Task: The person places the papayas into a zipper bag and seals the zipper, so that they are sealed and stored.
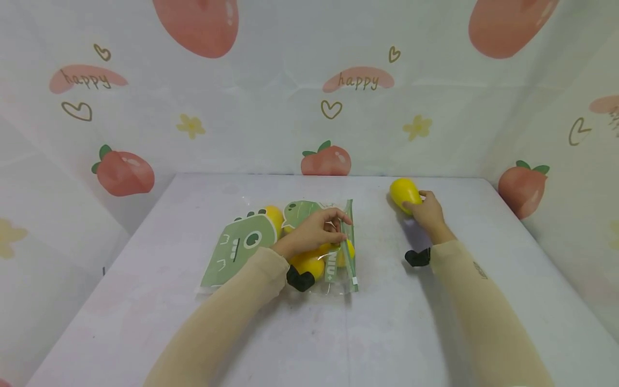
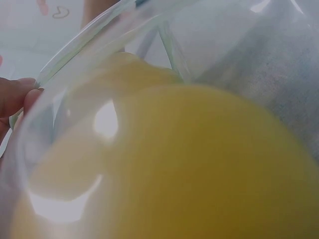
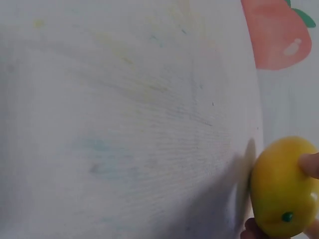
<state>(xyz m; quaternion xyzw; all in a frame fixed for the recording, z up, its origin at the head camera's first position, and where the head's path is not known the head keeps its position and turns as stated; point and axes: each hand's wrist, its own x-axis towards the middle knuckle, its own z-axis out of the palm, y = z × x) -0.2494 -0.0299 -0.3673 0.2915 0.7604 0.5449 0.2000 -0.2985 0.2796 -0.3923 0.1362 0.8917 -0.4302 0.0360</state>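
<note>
A clear zip bag (image 1: pixel 332 274) with a green dinosaur print lies on the table, with several yellow fruits (image 1: pixel 308 264) inside it. My left hand (image 1: pixel 316 231) reaches over the bag and pinches its edge by the zip; in the left wrist view the fingers (image 2: pixel 15 99) hold the rim, and a yellow fruit (image 2: pixel 199 164) shows large through the film. Off to the right, my right hand (image 1: pixel 427 210) grips a yellow mango (image 1: pixel 404 192) close to the table's far edge. The right wrist view shows the mango's (image 3: pixel 281 186) small green stem end.
The white table (image 1: pixel 377 322) ends at a hanging cloth (image 1: pixel 261 107) printed with peaches, hearts and flowers. A black wrist mount (image 1: pixel 301 279) sits at the left cuff, over the bag, and another black mount (image 1: pixel 417 257) at the right cuff.
</note>
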